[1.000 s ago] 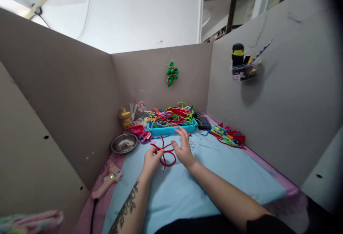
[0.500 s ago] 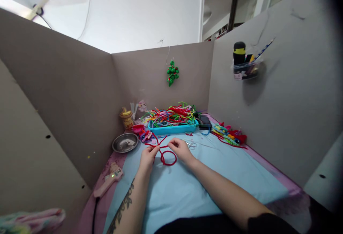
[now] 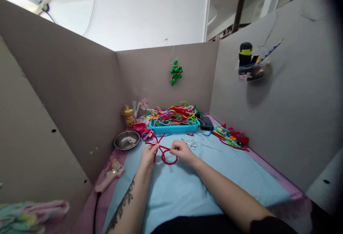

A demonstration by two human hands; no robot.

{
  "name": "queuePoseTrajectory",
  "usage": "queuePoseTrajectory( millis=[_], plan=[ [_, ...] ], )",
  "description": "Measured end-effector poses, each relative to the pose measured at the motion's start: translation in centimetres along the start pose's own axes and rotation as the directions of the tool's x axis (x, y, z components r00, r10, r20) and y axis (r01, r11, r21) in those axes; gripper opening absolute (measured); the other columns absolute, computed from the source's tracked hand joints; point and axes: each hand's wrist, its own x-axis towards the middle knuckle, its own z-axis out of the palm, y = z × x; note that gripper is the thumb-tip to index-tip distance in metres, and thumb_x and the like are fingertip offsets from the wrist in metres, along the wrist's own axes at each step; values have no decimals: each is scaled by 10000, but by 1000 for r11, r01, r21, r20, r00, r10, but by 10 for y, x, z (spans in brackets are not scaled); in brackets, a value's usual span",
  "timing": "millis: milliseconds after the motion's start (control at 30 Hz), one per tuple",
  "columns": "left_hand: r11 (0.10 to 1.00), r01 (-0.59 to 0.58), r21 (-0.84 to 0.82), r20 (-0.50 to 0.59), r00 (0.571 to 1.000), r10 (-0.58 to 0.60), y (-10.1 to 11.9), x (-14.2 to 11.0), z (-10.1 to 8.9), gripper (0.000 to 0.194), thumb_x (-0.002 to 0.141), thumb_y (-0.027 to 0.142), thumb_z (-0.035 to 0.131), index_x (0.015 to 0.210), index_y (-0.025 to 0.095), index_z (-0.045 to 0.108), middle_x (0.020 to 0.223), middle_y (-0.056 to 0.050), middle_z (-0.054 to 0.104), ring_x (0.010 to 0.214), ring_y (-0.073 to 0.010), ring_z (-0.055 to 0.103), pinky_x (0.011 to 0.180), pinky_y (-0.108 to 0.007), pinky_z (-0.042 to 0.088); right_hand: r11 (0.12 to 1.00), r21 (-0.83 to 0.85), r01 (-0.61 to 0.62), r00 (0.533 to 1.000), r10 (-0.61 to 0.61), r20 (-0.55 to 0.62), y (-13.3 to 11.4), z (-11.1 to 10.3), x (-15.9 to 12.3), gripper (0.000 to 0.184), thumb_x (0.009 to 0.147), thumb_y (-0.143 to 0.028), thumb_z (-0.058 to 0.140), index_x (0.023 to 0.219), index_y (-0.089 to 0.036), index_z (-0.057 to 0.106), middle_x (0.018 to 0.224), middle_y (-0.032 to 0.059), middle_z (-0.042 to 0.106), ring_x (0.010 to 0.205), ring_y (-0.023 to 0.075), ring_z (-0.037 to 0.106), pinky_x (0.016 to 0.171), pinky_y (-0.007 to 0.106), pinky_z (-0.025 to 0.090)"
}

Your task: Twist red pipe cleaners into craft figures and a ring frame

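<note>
Red stems (image 3: 162,147) in two hands, over the middle of the blue cloth (image 3: 182,194), nearer the tray than the cloth's front edge. The strands cross at the left fingertips and radiate from there, so the piece as a whole has no single long axis. The strand between the hands runs to the right and slightly toward the person; free ends point away to the far left and far right, and one points left. Another strand descends beside the left hand. A round loop (image 3: 170,164) lies on the near side of the crossing; whether it touches the cloth cannot be told.

The left hand (image 3: 148,157) pinches the crossing between thumb and finger, its back turned outward, the forearm rising steeply from the lower left. The right hand (image 3: 184,152) grips the strand at its right end, fingers curled and knuckles up; its forearm slants in from the lower right. The fingertips of the two hands stand near each other but apart.

Beyond the hands stands the tray (image 3: 174,129); scissors (image 3: 193,144) lie just past the right hand. A bowl (image 3: 118,145) and a glue gun (image 3: 109,180) lie to the left.
</note>
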Motion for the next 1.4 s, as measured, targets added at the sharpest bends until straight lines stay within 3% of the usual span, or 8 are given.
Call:
queuePoseTrajectory(
  millis=[233,400,600,800,900,1000,1233,1400],
  plan=[
    [995,6,99,28,1000,-9,11,-4,-2,333,549,399,750,533,145,534,470,45,490,460,-78,380,489,-228,282,999,29,-27,988,22,151,11,-11,2,94,717,-259,628,749,-175,654,766,23,621,746,154,561,653,258,410],
    [955,-66,291,72,996,47,18,-8,-1,293,571,399,729,605,123,636,514,12,557,505,-103,435,531,-234,297,985,139,-103,993,111,-51,16,-8,5,428,771,-369,562,1158,-190,521,1003,78,610,885,180,576,657,267,441],
    [926,-86,368,169,985,24,17,-15,7,247,600,362,705,613,119,663,541,-12,598,533,-120,477,561,-239,326,990,99,-103,973,121,-195,20,-3,8,178,767,-341,550,777,-179,623,771,32,615,762,168,551,640,265,424],
    [939,-82,333,160,987,29,17,-14,8,226,589,337,717,624,119,673,559,-24,610,533,-120,475,562,-236,329,950,262,-168,972,205,-119,28,-3,8,186,733,-324,563,655,-156,582,620,0,562,623,141,513,600,257,405],
    [941,-103,323,156,986,55,15,-15,8,218,576,327,731,569,121,659,502,-15,575,487,-111,443,516,-230,299,964,180,-196,968,219,-120,25,-1,8,189,734,-340,578,765,-160,625,742,27,615,723,165,547,690,293,428],
    [935,-130,329,169,983,77,13,-17,10,224,566,316,739,518,128,628,465,1,534,456,-99,404,482,-224,264,993,29,-111,976,114,-187,16,1,9,240,718,-322,621,919,-194,647,988,63,614,944,199,535,844,343,404],
    [863,-212,459,270,958,92,7,-22,17,175,594,273,693,512,133,629,464,2,535,465,-106,407,486,-227,264,991,-105,-83,986,66,-153,-3,9,13,47,690,-174,643,665,-193,678,1015,59,596,1015,201,513,926,358,343],
    [880,-185,437,263,962,72,7,-21,17,169,586,266,711,530,121,646,480,-4,558,472,-107,430,490,-229,280,991,-98,-94,980,75,-185,2,8,15,57,694,-221,650,729,-208,693,1073,61,593,1054,213,500,954,372,332]
  ],
)
